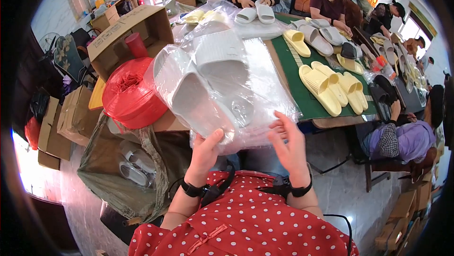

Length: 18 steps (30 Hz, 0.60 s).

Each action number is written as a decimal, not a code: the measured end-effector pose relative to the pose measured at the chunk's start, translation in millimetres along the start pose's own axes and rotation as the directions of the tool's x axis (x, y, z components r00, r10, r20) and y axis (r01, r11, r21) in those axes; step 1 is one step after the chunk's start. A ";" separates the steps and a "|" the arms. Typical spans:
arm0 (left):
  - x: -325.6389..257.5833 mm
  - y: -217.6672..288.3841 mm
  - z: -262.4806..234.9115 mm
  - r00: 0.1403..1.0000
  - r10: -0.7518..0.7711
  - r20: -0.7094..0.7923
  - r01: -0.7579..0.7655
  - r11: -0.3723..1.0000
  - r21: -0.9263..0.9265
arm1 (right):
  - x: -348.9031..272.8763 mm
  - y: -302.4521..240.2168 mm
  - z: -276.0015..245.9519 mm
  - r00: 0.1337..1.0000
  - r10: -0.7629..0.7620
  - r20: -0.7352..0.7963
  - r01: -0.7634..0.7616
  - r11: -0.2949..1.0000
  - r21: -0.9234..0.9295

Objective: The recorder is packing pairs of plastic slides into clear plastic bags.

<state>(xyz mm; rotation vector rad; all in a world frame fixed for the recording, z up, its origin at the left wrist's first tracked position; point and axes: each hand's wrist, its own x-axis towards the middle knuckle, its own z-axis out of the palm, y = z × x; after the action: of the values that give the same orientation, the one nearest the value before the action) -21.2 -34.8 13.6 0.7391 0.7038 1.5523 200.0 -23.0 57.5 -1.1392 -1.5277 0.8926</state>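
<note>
Red cloth with white dots (246, 218) is filling the bottom of the view, and two arms with black wrist bands are reaching up from it. Both hands are holding a clear plastic bag (255, 90) just above the lap. Inside the bag, a pair of white slippers (208, 86) is lying side by side. The left hand (204, 154) is curling around the bag's near edge, with the thumb pressing on the plastic by a slipper's end. The right hand (289, 145) is half open, and its fingers are touching the loose plastic at the bag's mouth. It looks like the slippers are already in the bag, but the mouth of the bag is not closed yet. The slippers are pointing away from the person, long ways up and a bit to the right. A big red roll of string (130, 93) is sitting on the left, and yellow slippers (331, 86) are lying on the green table (288, 67).
</note>
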 end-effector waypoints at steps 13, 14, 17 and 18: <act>-5.9 21.9 10.0 0.954 -0.264 0.144 0.203 0.920 0.336 | 12.2 26.5 18.7 0.992 0.112 0.062 -0.128 0.807 0.577; -4.3 23.0 10.0 0.953 -0.266 0.142 0.188 0.893 0.410 | 12.6 25.0 19.3 0.992 0.112 0.062 -0.127 0.807 0.577; -1.9 23.3 8.7 0.979 -0.163 0.119 0.097 0.897 0.432 | 12.0 21.4 23.6 0.997 0.083 -0.001 -0.070 0.845 0.530; -1.8 23.5 8.6 0.979 -0.162 0.119 0.096 0.897 0.433 | 12.7 21.9 24.7 0.998 0.053 -0.041 -0.025 0.870 0.492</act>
<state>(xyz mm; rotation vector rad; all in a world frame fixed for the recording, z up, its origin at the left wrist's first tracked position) -28.5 -38.7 37.2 1.1000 0.9716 1.2145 180.2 -4.5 34.8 -0.8114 -1.1397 1.1868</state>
